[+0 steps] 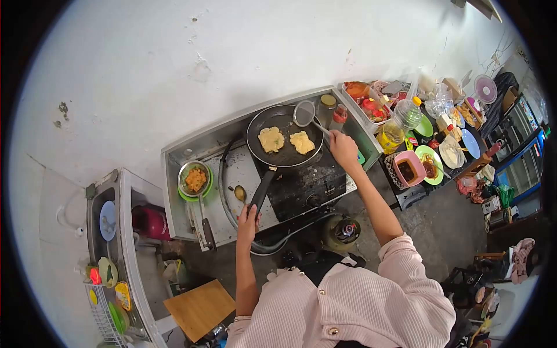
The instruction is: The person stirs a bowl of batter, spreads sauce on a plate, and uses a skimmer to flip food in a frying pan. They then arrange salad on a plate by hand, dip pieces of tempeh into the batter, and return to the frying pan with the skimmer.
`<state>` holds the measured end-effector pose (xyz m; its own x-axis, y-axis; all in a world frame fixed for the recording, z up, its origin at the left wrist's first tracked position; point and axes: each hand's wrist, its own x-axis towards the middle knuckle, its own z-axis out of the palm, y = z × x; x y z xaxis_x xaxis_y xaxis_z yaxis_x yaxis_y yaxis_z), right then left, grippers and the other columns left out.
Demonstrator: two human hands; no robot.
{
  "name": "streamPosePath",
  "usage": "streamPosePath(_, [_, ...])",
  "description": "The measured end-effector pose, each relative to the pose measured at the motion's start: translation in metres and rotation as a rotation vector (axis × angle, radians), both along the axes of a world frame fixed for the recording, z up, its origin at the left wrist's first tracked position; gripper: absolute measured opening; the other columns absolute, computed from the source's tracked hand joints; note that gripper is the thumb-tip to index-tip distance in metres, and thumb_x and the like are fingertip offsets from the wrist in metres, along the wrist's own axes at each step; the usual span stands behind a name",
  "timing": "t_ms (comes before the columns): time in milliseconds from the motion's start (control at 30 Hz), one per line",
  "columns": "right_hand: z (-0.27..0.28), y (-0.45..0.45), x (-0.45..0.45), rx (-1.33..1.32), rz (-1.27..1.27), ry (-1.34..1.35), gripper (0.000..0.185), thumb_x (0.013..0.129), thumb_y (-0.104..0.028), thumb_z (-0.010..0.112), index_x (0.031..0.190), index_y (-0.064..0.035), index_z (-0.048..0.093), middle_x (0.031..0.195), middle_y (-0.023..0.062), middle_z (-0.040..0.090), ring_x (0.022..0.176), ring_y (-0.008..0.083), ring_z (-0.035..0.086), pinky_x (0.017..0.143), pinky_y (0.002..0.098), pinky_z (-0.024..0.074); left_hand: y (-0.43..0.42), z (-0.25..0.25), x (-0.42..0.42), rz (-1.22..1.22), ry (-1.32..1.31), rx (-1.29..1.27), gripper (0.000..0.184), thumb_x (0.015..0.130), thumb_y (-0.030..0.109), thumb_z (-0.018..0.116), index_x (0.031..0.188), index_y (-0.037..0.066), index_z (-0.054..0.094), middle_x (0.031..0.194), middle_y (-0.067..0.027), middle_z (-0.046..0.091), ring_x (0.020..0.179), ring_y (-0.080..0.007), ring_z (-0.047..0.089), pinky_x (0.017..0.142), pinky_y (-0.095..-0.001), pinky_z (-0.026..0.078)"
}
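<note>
A black frying pan (284, 119) sits on the black stove (313, 188), tilted slightly in my view. Two pale yellow fried pieces lie in it, a left piece (270, 140) and a right piece (302, 142). My left hand (248, 223) is closed around the end of the pan's long black handle. Close by, a spoon (240, 193) with a brownish bowl rests on the metal counter. My right hand (344, 149) grips the handle of a fine mesh strainer (304, 113), whose round head is over the pan's upper right rim.
Left of the stove, a second strainer (195, 179) with orange food rests over a green dish. A lidded jar (328, 107) and a red-topped bottle (339, 116) stand right of the pan. Bowls, including a pink bowl (408, 168), crowd the right table. A gas cylinder (342, 232) stands below.
</note>
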<state>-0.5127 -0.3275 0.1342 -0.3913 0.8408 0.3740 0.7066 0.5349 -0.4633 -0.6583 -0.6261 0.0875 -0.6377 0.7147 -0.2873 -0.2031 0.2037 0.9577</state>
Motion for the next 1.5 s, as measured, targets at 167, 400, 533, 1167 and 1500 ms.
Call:
streamPosePath(167, [-0.001, 0.004, 0.002, -0.107, 0.074, 0.145, 0.024, 0.086, -0.026, 0.048, 0.092, -0.0078, 0.064, 0.076, 0.019, 0.061, 0.072, 0.0373, 0.059, 0.065, 0.0441, 0.0471, 0.001, 0.001, 0.0, -0.009, 0.006, -0.015, 0.033, 0.092, 0.031, 0.043, 0.109, 0.003, 0.047, 0.067, 0.0032, 0.045, 0.055, -0.0024, 0.038, 0.048, -0.0174, 0.032])
streamPosePath(400, [-0.01, 0.007, 0.0, -0.007, 0.114, 0.116, 0.024, 0.086, -0.026, 0.047, 0.092, -0.0084, 0.063, 0.072, 0.0195, 0.061, 0.068, 0.038, 0.059, 0.062, 0.0478, 0.0463, 0.002, 0.006, 0.001, -0.018, 0.012, -0.035, 0.034, 0.092, 0.034, 0.043, 0.109, 0.004, 0.047, 0.066, 0.0031, 0.045, 0.054, -0.0029, 0.037, 0.048, -0.0178, 0.032])
streamPosePath(533, [-0.01, 0.007, -0.002, -0.026, 0.08, 0.046, 0.024, 0.086, -0.026, 0.048, 0.093, -0.0081, 0.062, 0.073, 0.0194, 0.061, 0.069, 0.0375, 0.06, 0.064, 0.0474, 0.0466, 0.002, 0.005, 0.001, -0.007, 0.024, -0.047, 0.034, 0.092, 0.034, 0.043, 0.108, 0.004, 0.047, 0.066, 0.0031, 0.044, 0.054, -0.0032, 0.037, 0.048, -0.0183, 0.032])
streamPosePath(1167, [-0.011, 0.001, -0.001, -0.048, 0.06, 0.084, 0.025, 0.086, -0.023, 0.045, 0.091, -0.0047, 0.062, 0.073, 0.0209, 0.061, 0.07, 0.0384, 0.059, 0.063, 0.0475, 0.0463, 0.001, 0.005, 0.002, 0.01, -0.017, -0.013, 0.033, 0.092, 0.033, 0.044, 0.108, 0.004, 0.048, 0.067, 0.0024, 0.047, 0.055, -0.0022, 0.038, 0.047, -0.017, 0.031])
streamPosePath(1500, [-0.012, 0.003, -0.004, -0.04, 0.128, 0.08, 0.025, 0.087, -0.023, 0.045, 0.09, -0.0051, 0.062, 0.071, 0.0202, 0.061, 0.068, 0.038, 0.059, 0.062, 0.0474, 0.0464, 0.001, 0.006, 0.002, 0.005, -0.004, -0.012, 0.033, 0.092, 0.032, 0.044, 0.108, 0.004, 0.049, 0.067, 0.0032, 0.046, 0.055, -0.0026, 0.037, 0.048, -0.0162, 0.031])
